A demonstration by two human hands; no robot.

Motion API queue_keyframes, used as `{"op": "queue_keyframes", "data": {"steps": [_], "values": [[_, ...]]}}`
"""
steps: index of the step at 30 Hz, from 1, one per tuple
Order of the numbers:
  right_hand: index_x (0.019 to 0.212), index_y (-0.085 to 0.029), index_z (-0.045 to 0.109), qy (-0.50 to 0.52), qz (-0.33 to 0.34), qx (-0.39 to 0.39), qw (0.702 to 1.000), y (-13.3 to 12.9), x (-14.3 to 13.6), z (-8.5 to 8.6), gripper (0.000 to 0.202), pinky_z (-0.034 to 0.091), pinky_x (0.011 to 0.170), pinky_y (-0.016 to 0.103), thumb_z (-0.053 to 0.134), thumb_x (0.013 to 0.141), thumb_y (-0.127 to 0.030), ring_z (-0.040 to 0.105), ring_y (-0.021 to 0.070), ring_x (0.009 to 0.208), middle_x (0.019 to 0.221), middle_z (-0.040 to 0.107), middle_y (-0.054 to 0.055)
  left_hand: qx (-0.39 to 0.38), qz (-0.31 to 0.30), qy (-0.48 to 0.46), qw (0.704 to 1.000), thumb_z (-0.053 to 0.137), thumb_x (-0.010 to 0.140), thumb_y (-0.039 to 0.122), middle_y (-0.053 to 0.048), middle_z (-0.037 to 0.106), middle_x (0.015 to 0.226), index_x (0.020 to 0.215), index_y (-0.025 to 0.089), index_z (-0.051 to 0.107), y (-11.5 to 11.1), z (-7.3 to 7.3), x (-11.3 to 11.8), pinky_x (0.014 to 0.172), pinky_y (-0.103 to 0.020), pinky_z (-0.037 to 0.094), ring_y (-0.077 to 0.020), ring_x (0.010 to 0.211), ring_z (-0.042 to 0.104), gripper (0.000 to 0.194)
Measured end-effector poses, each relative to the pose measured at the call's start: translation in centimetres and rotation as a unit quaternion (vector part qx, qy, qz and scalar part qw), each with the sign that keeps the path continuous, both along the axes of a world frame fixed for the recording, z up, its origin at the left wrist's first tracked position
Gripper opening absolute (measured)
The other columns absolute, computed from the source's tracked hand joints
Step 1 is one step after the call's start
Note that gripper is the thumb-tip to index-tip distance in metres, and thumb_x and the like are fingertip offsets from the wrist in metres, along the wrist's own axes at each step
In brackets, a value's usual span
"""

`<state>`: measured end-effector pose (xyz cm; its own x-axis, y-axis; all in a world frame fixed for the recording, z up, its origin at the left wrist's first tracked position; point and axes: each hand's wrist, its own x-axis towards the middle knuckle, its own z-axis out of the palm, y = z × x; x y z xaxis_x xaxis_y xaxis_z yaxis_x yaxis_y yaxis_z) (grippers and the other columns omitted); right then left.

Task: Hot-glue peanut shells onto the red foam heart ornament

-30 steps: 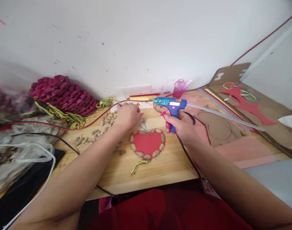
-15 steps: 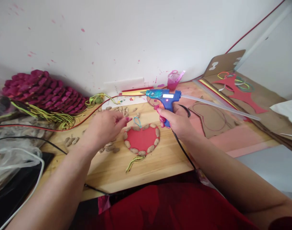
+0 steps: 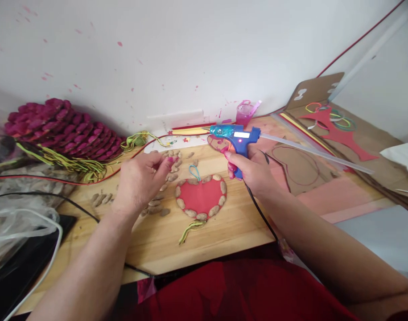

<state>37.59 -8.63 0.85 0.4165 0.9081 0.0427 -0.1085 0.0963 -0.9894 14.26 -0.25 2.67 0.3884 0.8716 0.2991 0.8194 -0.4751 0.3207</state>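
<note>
My right hand [image 3: 249,169] is wrapped round the handle of a blue hot glue gun [image 3: 232,134], its light lit and a long clear glue stick [image 3: 317,153] poking out of the back. The nozzle points left. My left hand [image 3: 145,176] is above the loose peanuts [image 3: 154,206], thumb and fingers drawn together; whatever is between them, if anything, is hidden. Between the hands lies a red heart [image 3: 201,197] edged with peanuts. It has a light blue loop [image 3: 194,172] at the top and a yellow-green yarn tassel [image 3: 189,232] below.
Stacked magenta peanut pieces [image 3: 61,129] with yarn tassels stand at the back left. A pink cup [image 3: 245,113] is by the wall. Cardboard with a heart outline [image 3: 297,167] and red scraps [image 3: 344,136] lie right. The gun's black cord [image 3: 260,211] crosses the table edge.
My left hand has drawn back slightly from the heart, toward the loose peanuts, its fingers curling in. The glue gun stays in my right hand. The whole view has shifted a little.
</note>
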Motion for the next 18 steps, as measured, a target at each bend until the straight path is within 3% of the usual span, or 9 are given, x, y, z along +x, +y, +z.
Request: {"op": "queue_keyframes", "data": {"steps": [2,5,8,11,14,18], "values": [[0.072,-0.022,0.056,-0.017,-0.009,0.015,1.000,-0.2,-0.1,0.3,0.021,0.041,0.045,0.024,0.075,0.077,-0.028,0.051,0.0094,0.045,0.053,0.057,-0.007,0.029,0.001,0.027,0.999,0.042,0.097,0.047,-0.005,0.069,0.071,0.075,0.021,0.071,0.4,-0.3,-0.5,0.070,-0.032,0.044,-0.0222,0.075,0.064,0.044],[0.073,-0.022,0.058,-0.021,-0.013,0.032,0.999,-0.4,0.0,0.5,0.021,0.042,0.048,0.025,0.077,0.076,-0.030,0.051,0.0105,0.047,0.054,0.056,-0.006,0.057,0.016,0.041,0.997,0.041,0.097,0.037,-0.009,0.076,0.092,0.096,0.022,0.075,1.4,-0.7,-1.5,0.082,-0.035,0.047,-0.0269,0.093,0.068,0.038],[0.074,-0.021,0.060,0.049,0.017,0.013,0.999,-0.3,0.4,0.5,0.019,0.039,0.048,0.026,0.077,0.075,-0.030,0.050,0.0109,0.047,0.052,0.054,-0.005,0.056,0.052,0.048,0.996,0.044,0.096,0.031,-0.009,0.078,0.104,0.110,0.023,0.075,2.2,-0.5,-2.4,0.089,-0.040,0.047,-0.0305,0.103,0.067,0.035],[0.076,-0.019,0.063,0.108,0.037,0.000,0.993,-0.1,0.8,0.3,0.018,0.035,0.046,0.025,0.078,0.075,-0.028,0.047,0.0102,0.047,0.052,0.052,-0.005,0.028,0.077,0.078,0.994,0.046,0.095,0.032,-0.011,0.078,0.102,0.104,0.022,0.076,2.3,0.2,-2.9,0.086,-0.040,0.047,-0.0325,0.101,0.068,0.033],[0.075,-0.018,0.063,0.077,0.030,0.009,0.997,-0.2,0.7,0.3,0.016,0.037,0.047,0.025,0.077,0.077,-0.026,0.048,0.0103,0.048,0.053,0.055,-0.003,-0.003,0.079,0.107,0.991,0.047,0.096,0.037,-0.011,0.078,0.092,0.094,0.023,0.076,2.3,0.8,-2.9,0.079,-0.038,0.047,-0.0311,0.093,0.069,0.032],[0.075,-0.019,0.062,0.051,0.018,0.007,0.998,-0.4,0.4,0.2,0.017,0.039,0.048,0.027,0.077,0.078,-0.026,0.050,0.0117,0.048,0.053,0.056,-0.003,-0.015,0.022,0.108,0.994,0.044,0.097,0.038,-0.010,0.076,0.087,0.083,0.022,0.076,2.2,0.3,-2.7,0.078,-0.038,0.048,-0.0294,0.090,0.069,0.038]]}}
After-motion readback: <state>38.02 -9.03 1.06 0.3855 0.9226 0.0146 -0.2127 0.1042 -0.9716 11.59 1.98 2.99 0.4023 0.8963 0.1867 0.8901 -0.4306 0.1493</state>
